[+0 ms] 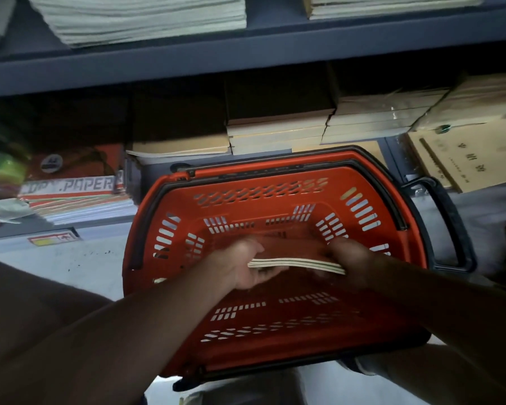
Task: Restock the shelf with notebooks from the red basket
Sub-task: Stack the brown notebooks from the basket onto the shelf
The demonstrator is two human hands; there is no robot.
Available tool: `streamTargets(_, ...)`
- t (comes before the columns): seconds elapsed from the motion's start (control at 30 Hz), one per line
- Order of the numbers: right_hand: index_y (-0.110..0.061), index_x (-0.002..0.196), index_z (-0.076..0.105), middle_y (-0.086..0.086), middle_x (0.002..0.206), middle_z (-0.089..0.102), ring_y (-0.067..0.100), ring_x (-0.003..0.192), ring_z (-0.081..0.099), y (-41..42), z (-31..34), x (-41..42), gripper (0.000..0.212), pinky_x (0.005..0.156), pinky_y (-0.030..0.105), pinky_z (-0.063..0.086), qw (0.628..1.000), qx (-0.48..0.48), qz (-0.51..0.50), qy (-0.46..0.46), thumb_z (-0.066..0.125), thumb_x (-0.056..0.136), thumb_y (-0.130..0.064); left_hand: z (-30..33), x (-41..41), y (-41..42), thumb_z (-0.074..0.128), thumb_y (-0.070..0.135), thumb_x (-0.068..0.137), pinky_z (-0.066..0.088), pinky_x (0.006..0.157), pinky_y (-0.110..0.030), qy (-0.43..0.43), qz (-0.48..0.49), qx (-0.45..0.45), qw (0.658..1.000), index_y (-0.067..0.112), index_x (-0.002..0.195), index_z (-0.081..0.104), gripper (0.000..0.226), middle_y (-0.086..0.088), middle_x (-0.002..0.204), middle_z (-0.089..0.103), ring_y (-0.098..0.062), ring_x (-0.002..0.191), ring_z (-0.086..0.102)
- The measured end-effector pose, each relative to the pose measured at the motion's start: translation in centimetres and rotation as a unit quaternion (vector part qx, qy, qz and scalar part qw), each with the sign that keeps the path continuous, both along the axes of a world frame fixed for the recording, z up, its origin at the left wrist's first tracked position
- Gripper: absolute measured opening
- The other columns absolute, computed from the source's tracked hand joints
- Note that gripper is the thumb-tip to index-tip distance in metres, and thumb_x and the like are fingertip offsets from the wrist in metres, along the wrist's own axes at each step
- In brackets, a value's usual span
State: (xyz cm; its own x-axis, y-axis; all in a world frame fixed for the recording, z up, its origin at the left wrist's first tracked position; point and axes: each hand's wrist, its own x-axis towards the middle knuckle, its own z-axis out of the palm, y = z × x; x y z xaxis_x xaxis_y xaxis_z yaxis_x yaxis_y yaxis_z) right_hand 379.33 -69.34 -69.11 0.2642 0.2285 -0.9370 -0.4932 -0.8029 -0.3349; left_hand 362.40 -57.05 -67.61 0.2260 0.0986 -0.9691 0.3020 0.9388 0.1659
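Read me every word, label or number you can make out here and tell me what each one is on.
"PAPER": on the red and white paper pack at the left; the letters before it are blurred.
Brown folder at the right: printed characters, too small to read.
Sticker on the lower shelf edge: blurred, unreadable.

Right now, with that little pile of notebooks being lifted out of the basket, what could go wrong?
1. Both hands pinch the thin notebooks only at the ends, so the middle could sag or one could slip out.
2. The red basket sits close under the shelf, so the notebooks might catch its edge on the way up.
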Motion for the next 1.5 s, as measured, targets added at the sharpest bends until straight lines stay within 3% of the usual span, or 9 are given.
streamTargets(0.2,-0.001,0.098,0.063,0.020,0.077,0.063,0.023,0.041,0.065,-0.5,3.1,-0.1,0.008,0.035,0.024,0.048,0.996,0.046,-0.021,-0.077,0.059,0.101,-0.007,2.8,-0.2,-0.7,0.046,0.006,0.103,0.060,0.050,-0.036,-0.028,0.023,0.052,0.998,0.003,0.126,0.054,0.024,-0.022,0.110,0.066,-0.037,0.081,0.069)
streamTargets(0.37,-0.005,0.110,0.065,0.017,0.102,0.068,0.030,0.089,0.068,-2.1,4.6,-1.0,0.013,0.060,0.036,0.055,0.987,0.113,-0.099,-0.052,0.060,0.099,-0.006,6.4,-1.0,-2.5,0.047,0.005,0.103,0.058,0.064,-0.043,-0.038,0.024,0.095,0.994,0.008,0.109,0.059,0.014,-0.014,0.098,0.066,-0.030,0.084,0.067)
streamTargets(0.67,0.003,0.113,0.070,0.018,0.091,0.076,0.032,0.078,0.073,-6.2,9.4,-3.8,0.021,0.063,0.035,0.058,0.969,0.202,-0.113,-0.082,0.055,0.098,-0.001,11.8,-3.2,-6.7,0.044,0.012,0.106,0.058,0.061,-0.040,-0.080,-0.015,0.207,0.975,0.012,0.099,0.061,0.019,-0.010,0.088,0.071,-0.025,0.076,0.070)
streamTargets(0.77,-0.004,0.114,0.072,0.015,0.101,0.078,0.033,0.092,0.074,-7.5,11.1,-4.4,0.023,0.081,0.040,0.058,0.950,0.259,-0.113,-0.133,0.056,0.098,0.000,13.4,-3.8,-8.1,0.042,0.015,0.106,0.058,0.058,-0.035,-0.122,-0.032,0.266,0.956,0.011,0.099,0.066,0.025,-0.005,0.075,0.077,-0.020,0.066,0.073)
streamTargets(0.87,-0.020,0.123,0.070,0.000,0.112,0.078,0.021,0.106,0.071,-8.9,13.2,-5.3,0.032,0.090,0.037,0.054,0.925,0.311,-0.086,-0.201,0.054,0.100,-0.004,14.6,-4.3,-8.9,0.041,0.016,0.106,0.061,0.071,-0.038,-0.159,-0.053,0.336,0.927,0.008,0.115,0.066,0.028,-0.008,0.091,0.079,-0.023,0.080,0.077)
streamTargets(1.03,-0.031,0.134,0.061,-0.017,0.115,0.073,0.008,0.111,0.067,-10.4,15.1,-6.4,0.045,0.087,0.030,0.051,0.869,0.393,-0.061,-0.293,0.051,0.100,-0.003,16.4,-4.2,-9.5,0.048,0.016,0.103,0.057,0.078,-0.030,-0.147,-0.079,0.483,0.860,0.020,0.123,0.061,0.024,0.004,0.106,0.077,-0.012,0.093,0.074)
streamTargets(1.17,-0.041,0.133,0.059,-0.017,0.117,0.068,0.006,0.109,0.064,-10.7,16.1,-6.6,0.053,0.090,0.041,0.053,0.829,0.416,-0.043,-0.372,0.050,0.087,-0.018,18.1,-4.2,-9.6,0.050,0.008,0.099,0.052,0.083,-0.025,-0.165,-0.115,0.553,0.809,0.026,0.122,0.059,0.030,0.010,0.115,0.072,-0.003,0.101,0.068)
streamTargets(1.33,-0.039,0.128,0.061,-0.007,0.119,0.067,0.016,0.113,0.062,-9.9,17.8,-5.6,0.056,0.088,0.036,0.051,0.783,0.473,-0.054,-0.400,0.047,0.080,-0.013,20.0,-3.1,-8.6,0.049,-0.002,0.096,0.046,0.069,-0.008,-0.192,-0.111,0.587,0.778,0.023,0.119,0.059,0.035,0.012,0.107,0.071,0.007,0.092,0.066)
streamTargets(1.5,-0.022,0.141,0.055,-0.001,0.125,0.066,0.022,0.119,0.060,-8.0,19.9,-3.7,0.069,0.095,0.039,0.051,0.748,0.517,-0.043,-0.414,0.046,0.075,-0.005,21.8,-2.0,-6.8,0.054,0.006,0.091,0.047,0.069,-0.011,-0.213,-0.089,0.599,0.767,0.020,0.120,0.058,0.033,0.001,0.112,0.068,-0.004,0.098,0.066)
